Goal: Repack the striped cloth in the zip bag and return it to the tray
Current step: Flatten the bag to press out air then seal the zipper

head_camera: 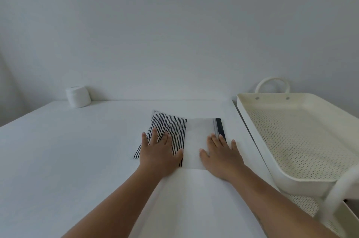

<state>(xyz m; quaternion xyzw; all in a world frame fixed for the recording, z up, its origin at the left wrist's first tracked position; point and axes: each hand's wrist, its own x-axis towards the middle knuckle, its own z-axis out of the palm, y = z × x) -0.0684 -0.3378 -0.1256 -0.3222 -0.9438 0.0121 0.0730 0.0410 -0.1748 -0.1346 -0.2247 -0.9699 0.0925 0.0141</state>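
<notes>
A black-and-white striped cloth (171,127) lies flat on the white table, in the left part of a clear zip bag (198,133) whose dark zip strip (220,128) runs along the right end. My left hand (158,152) presses flat on the striped cloth, fingers spread. My right hand (221,155) lies flat on the bag's empty right part, fingertips touching the zip strip. Neither hand grips anything. The cream perforated tray (252,121) stands just right of the bag.
A white roll (78,96) stands at the table's back left by the wall. The tray has a loop handle (273,82) at the back and sits on a cart with a lower shelf (303,202). The table's right edge runs along the tray.
</notes>
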